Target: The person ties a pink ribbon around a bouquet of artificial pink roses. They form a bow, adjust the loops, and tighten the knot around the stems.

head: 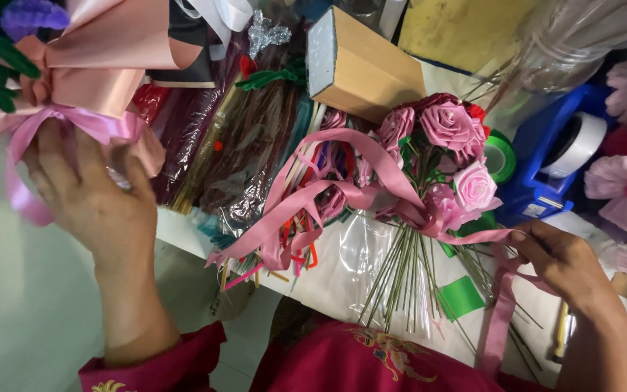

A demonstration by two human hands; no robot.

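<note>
Left hand (pixel 88 196), left of frame: fingers curled around the neck of a wrapped bouquet (pixel 88 65), gripping it where a light pink satin ribbon (pixel 30 156) is tied; ribbon loop hangs down past the wrist. Bouquet wrap is peach-pink paper, filling the upper left corner, with purple and green fuzzy stems showing at the edge.

Right hand (pixel 556 258), lower right: thumb and fingers pinched on a dusty-pink ribbon (pixel 357 163), holding its end taut. That ribbon runs left across the table and loops around a bunch of pink ribbon roses (pixel 448 149) at centre right, green wire stems (pixel 400 279) fanning down toward the lower centre.

Around: clear cellophane under the stems; bundles of dark sticks in plastic sleeves (pixel 234 145) at centre; cardboard box (pixel 361 65) top centre; blue tape dispenser (pixel 553 156) at right; green tape roll (pixel 501 154) just beside the roses
</note>
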